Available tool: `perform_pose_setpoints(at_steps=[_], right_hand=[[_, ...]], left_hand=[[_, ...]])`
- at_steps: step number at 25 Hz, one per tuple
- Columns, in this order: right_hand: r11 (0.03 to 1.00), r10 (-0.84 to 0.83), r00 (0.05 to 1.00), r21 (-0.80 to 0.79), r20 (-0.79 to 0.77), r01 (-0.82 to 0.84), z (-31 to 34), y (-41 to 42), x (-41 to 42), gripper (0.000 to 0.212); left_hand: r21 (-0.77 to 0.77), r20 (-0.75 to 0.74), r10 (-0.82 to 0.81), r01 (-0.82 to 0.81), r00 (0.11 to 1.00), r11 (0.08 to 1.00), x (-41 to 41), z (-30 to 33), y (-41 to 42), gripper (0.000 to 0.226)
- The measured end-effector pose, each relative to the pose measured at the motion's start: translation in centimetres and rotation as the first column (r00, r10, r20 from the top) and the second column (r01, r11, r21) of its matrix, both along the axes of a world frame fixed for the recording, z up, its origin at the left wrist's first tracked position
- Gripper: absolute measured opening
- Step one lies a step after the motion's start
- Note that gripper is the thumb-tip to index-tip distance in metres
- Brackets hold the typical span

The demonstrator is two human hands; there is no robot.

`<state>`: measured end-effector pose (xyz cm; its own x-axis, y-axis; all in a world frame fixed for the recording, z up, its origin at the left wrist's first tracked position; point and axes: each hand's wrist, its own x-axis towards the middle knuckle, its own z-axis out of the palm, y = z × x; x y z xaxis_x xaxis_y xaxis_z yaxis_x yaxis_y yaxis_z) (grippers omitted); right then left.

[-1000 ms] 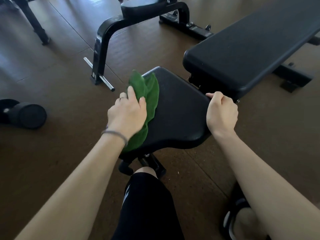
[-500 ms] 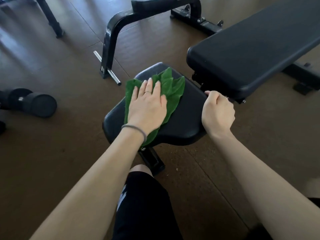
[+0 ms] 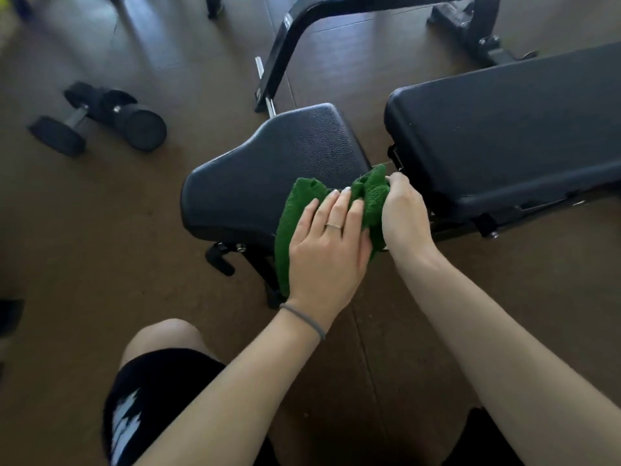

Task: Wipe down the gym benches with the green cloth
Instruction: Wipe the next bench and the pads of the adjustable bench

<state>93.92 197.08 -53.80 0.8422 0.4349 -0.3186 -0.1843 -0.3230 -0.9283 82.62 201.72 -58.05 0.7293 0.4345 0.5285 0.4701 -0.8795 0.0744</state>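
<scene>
The green cloth [image 3: 299,210] lies bunched over the near right corner of the black bench seat pad [image 3: 268,169] and hangs over its front edge. My left hand [image 3: 327,250] rests flat on the cloth, fingers spread, a ring on one finger. My right hand [image 3: 405,213] pinches the cloth's right end, beside the gap between the seat pad and the long black back pad [image 3: 504,136]. Part of the cloth is hidden under both hands.
A black dumbbell [image 3: 100,119] lies on the brown floor at the left. A second bench's black frame [image 3: 302,35] stands behind the seat pad. My knee in black shorts [image 3: 161,381] is close below the seat.
My left hand has slid the cloth from the seat's left side to its near right corner. My right hand has let go of the seat's edge and taken hold of the cloth.
</scene>
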Motion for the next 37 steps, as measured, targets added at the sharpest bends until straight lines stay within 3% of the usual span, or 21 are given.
perform_pose_setpoints(at_steps=[4,9,12,13,15,16,18,19,21,22,25,28,32,37], right_hand=[[0.995,0.098,0.993,0.011,-0.062,-0.098,-0.8,0.3,0.6,0.06],[0.985,0.17,0.985,-0.042,0.007,-0.169,-1.4,1.1,0.4,0.054],[0.979,0.205,0.971,0.045,-0.123,-0.201,-1.2,1.1,1.5,0.076],[0.979,0.195,0.978,0.082,-0.08,-0.188,-0.7,0.8,2.3,0.073],[0.98,0.174,0.952,0.053,0.253,-0.193,1.1,-0.1,4.4,0.051],[0.983,0.157,0.872,0.012,0.464,-0.184,1.8,-0.6,5.8,0.046],[0.957,0.288,0.599,-0.216,0.747,-0.192,2.2,-1.3,9.0,0.048],[0.894,0.443,0.46,-0.418,0.77,-0.161,1.6,-1.7,10.5,0.051],[0.715,0.673,0.368,-0.692,0.641,-0.102,-0.6,-2.5,12.5,0.056],[0.686,0.699,0.361,-0.722,0.617,-0.096,-1.4,-2.8,12.9,0.058],[0.729,0.661,0.332,-0.68,0.673,-0.073,-1.9,-2.7,12.7,0.06],[0.749,0.638,0.327,-0.66,0.697,-0.053,-2.2,-2.5,12.4,0.06],[0.778,0.603,0.354,-0.626,0.716,-0.059,-2.3,-3.0,13.2,0.058],[0.837,0.526,0.337,-0.546,0.781,-0.042,-2.9,-2.8,13.3,0.058]], left_hand=[[0.102,-0.124,-0.112,0.125,0.986,0.987,-2.9,0.5,3.5,0.047],[-0.037,-0.05,0.098,-0.1,0.994,0.994,-4.7,0.9,4.8,0.049],[-0.03,-0.128,-0.004,0.0,0.992,1.0,-0.5,1.8,2.1,0.048],[-0.031,-0.183,-0.036,0.03,0.982,0.999,0.7,2.1,1.6,0.049],[-0.06,-0.305,-0.083,0.068,0.949,0.996,3.1,2.6,1.2,0.054],[-0.08,-0.356,-0.112,0.089,0.928,0.993,4.4,2.9,1.3,0.055],[-0.18,-0.426,-0.171,0.102,0.888,0.978,6.9,3.6,2.3,0.051],[-0.248,-0.435,-0.195,0.091,0.879,0.965,7.8,4.0,2.9,0.046],[-0.311,-0.426,-0.201,0.066,0.882,0.948,8.2,4.3,3.5,0.041],[-0.292,-0.413,-0.18,0.057,0.892,0.955,7.7,4.2,3.1,0.042],[-0.13,-0.373,-0.142,0.099,0.917,0.986,3.7,3.5,0.3,0.043],[-0.056,-0.453,-0.223,0.222,0.863,0.973,2.6,3.6,-0.2,0.042],[-0.284,-0.476,-0.255,0.128,0.842,0.95,8.2,4.7,3.6,0.044],[-0.322,-0.444,-0.146,-0.006,0.884,0.947,12.3,4.5,10.7,0.037]])
